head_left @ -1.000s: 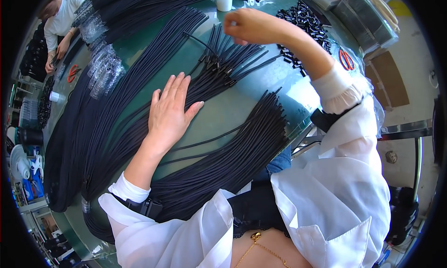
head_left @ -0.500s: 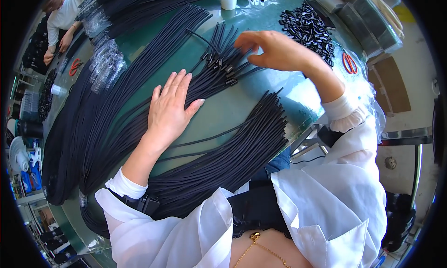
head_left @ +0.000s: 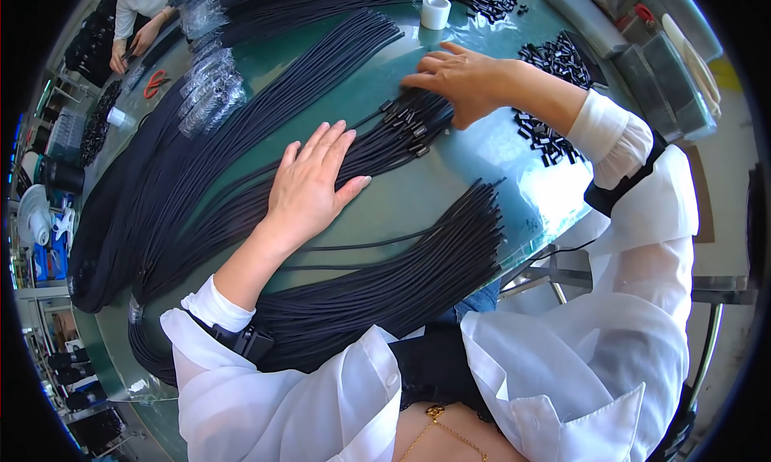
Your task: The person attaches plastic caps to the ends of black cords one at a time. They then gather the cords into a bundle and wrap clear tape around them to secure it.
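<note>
My left hand [head_left: 309, 181] lies flat with fingers stretched out on a bundle of thin black cords [head_left: 365, 158], its thumb apart. Small shiny black sleeves [head_left: 408, 124] sit around these cords near their far ends. Over those ends my right hand [head_left: 470, 84] curves, fingers bent on the far side and thumb on the near side, closed round the bundle. The palm hides the cord tips. A second, thick bundle of black cords [head_left: 401, 273] runs closer to me, its cut ends pointing right. Beyond my left hand another cord bundle [head_left: 321, 72] stretches away.
Loose short black tubes [head_left: 558, 60] are heaped right of my right hand. A white roll [head_left: 434, 14] stands at the back. Clear plastic wrap [head_left: 213, 92] binds cords at left, near red-handled scissors [head_left: 155, 83]. Clear boxes [head_left: 662, 84] stand far right. Another person's hands [head_left: 144, 36] work at upper left.
My right hand has come down onto the cord ends, and the fanned tips and one stray cord are drawn together beneath it. My left hand stays on the bundle. The view has shifted slightly.
</note>
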{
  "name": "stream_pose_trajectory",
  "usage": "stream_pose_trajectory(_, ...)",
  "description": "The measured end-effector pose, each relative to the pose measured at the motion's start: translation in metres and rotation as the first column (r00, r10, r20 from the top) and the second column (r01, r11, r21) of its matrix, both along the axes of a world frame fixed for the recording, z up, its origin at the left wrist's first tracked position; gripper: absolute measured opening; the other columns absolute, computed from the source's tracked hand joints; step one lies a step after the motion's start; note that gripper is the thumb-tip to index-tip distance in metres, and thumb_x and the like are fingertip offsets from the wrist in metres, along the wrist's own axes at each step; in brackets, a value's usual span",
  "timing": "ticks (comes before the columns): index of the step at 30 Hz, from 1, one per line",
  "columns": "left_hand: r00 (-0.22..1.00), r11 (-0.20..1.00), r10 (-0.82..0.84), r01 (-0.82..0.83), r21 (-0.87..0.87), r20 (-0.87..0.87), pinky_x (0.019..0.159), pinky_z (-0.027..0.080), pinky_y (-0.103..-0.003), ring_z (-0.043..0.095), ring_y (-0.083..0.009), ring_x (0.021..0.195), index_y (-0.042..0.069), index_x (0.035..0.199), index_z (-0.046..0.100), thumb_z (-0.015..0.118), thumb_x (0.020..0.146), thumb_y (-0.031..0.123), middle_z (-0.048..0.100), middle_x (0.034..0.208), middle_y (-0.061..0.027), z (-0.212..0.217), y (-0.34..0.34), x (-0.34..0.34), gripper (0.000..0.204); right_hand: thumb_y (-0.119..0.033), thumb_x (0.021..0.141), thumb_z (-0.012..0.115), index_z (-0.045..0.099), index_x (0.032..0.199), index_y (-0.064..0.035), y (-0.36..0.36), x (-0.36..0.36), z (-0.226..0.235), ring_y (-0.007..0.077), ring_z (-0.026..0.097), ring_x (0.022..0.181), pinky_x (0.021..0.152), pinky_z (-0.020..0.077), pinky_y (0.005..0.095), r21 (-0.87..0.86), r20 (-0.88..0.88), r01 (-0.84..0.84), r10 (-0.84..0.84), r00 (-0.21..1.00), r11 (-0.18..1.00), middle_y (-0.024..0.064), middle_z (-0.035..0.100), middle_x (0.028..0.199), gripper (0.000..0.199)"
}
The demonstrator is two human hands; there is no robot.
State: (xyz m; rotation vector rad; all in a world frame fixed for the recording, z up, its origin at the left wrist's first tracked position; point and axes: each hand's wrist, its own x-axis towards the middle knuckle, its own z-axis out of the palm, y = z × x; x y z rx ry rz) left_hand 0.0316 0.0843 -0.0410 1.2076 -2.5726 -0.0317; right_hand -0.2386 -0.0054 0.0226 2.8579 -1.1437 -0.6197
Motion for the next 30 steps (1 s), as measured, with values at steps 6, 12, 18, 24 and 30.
stream_pose_trajectory(6,1.0,1.0,0.002,-0.001,0.02,-0.017,0.1,0.032,-0.049,0.039,-0.0295,0.128,0.005,0.129,0.045,0.058,0.085,0.039,0.045,0.135,-0.0135,-0.001,0.002,-0.005,0.057,-0.019,0.066,0.07,0.047,0.122,-0.0062,0.004,-0.011,0.003,0.0285,0.051,0.11,0.097,0.04,0.04,0.07,-0.056,0.198,-0.195,0.979,0.978,0.0125,0.054,0.11,0.062)
stream_pose_trajectory(12,0.999,0.999,0.031,-0.031,0.021,-0.043,0.101,0.032,-0.048,0.038,-0.0292,0.129,0.004,0.13,0.043,0.056,0.087,0.039,0.045,0.135,-0.0129,-0.003,0.002,-0.009,0.056,-0.014,0.068,0.067,0.053,0.105,-0.0019,0.007,-0.033,-0.013,0.032,0.056,0.095,0.083,0.0457,0.0398,0.029,0.207,0.148,-0.151,0.967,0.989,0.0162,0.057,0.098,0.042)
stream_pose_trajectory(18,0.995,0.997,0.069,-0.067,0.03,-0.073,0.103,0.031,-0.047,0.037,-0.0269,0.13,0.004,0.131,0.042,0.051,0.089,0.04,0.044,0.137,-0.0117,-0.011,-0.004,-0.004,0.056,-0.013,0.069,0.064,0.057,0.092,-0.0003,0.009,-0.033,-0.017,0.0384,0.056,0.081,0.072,0.0443,0.0438,0.155,0.374,0.227,-0.27,0.887,0.961,0.0215,0.058,0.078,0.028)
stream_pose_trajectory(24,0.991,0.996,0.071,-0.065,0.054,-0.112,0.106,0.026,-0.047,0.031,-0.026,0.133,0.002,0.133,0.039,0.047,0.091,0.041,0.041,0.138,-0.0139,-0.013,-0.006,-0.004,0.058,-0.009,0.081,0.06,0.054,0.086,-0.0001,0.015,-0.043,-0.012,0.0171,0.048,0.055,0.053,0.0386,0.0313,0.408,0.488,0.238,-0.43,0.76,0.882,0.0096,0.05,0.062,0.012)
stream_pose_trajectory(30,0.983,0.98,0.121,-0.097,0.171,-0.138,0.107,0.025,-0.047,0.032,-0.0267,0.133,0.002,0.135,0.035,0.046,0.092,0.041,0.041,0.138,-0.0148,-0.016,0.009,0.008,0.059,-0.015,0.087,0.056,0.053,0.085,-0.0006,0.035,-0.006,0.018,0.0059,0.041,0.05,0.044,0.0339,0.0244,0.639,0.479,0.268,-0.646,0.594,0.721,0.0024,0.046,0.059,0.015)
